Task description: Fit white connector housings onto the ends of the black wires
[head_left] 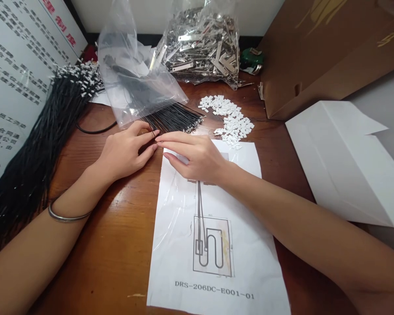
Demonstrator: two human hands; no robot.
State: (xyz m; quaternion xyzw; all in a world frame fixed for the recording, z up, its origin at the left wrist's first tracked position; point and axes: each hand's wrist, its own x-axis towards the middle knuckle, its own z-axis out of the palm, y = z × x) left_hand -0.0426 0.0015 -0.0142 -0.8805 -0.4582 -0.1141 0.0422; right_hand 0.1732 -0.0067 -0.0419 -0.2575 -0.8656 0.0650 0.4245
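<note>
My left hand and my right hand meet fingertip to fingertip over the upper left edge of the drawing sheet. At my left fingertips a bit of thin black wire shows, pinched. My right fingers are also closed in a pinch, but what lies between them is too small to make out. Just behind the hands is a bundle of black wires with small metal terminals at the right end, partly inside a clear plastic bag. Small white connector housings lie in a loose pile to the right.
A printed drawing sheet lies under my right hand. Many black wires with white ends hang at the left by a printed notice. Behind stand a bag of metal strips and a green tape measure; cardboard and a white box stand right.
</note>
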